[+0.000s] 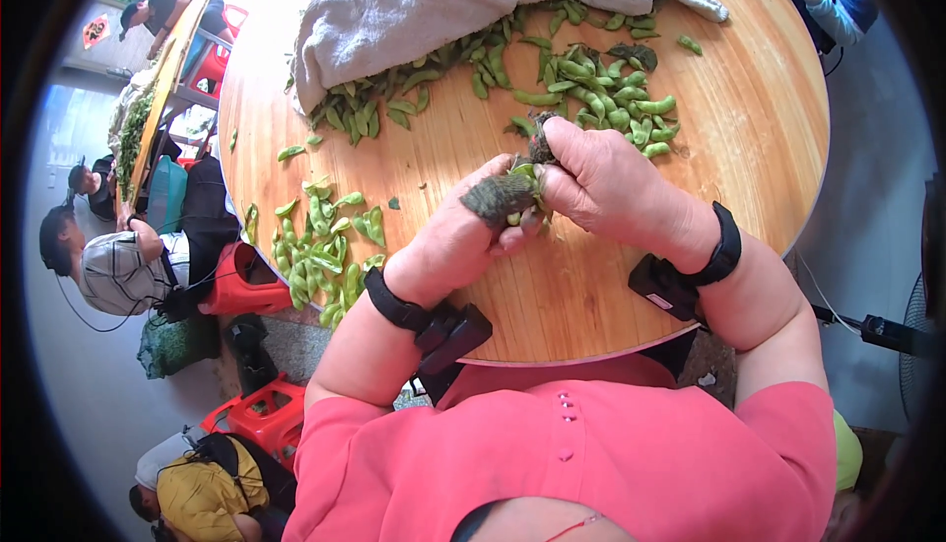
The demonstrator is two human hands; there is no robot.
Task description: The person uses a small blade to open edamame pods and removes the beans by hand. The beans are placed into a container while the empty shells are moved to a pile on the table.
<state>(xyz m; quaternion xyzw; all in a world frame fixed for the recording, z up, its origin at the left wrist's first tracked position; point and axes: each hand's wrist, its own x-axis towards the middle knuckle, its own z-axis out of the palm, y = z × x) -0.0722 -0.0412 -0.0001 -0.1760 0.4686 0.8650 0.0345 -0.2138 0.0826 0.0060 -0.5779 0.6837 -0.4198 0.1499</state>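
Over the middle of the round wooden table [463, 320], my hands meet at a green soybean pod [524, 179]. My left hand [461, 230] is closed on it from below, with a dark grey-green, cloth-like cover [501, 197] seemingly over the thumb. Thumb and fingers of my right hand [603, 175] pinch at the same pod, and another dark cover [540, 138] shows at its fingertips. Part of the pod is hidden by my fingers. Beyond my right hand lies a heap of plump pods [606, 89]; a second pile of pods [320, 241] rests left of my left hand.
A pale cloth [414, 15] covers more pods at the table's far side. Black wrist straps with small boxes [453, 333] sit on both my forearms. Other people work at a table [163, 79] to the left. Red stools [266, 414] stand nearby; another person sits far right.
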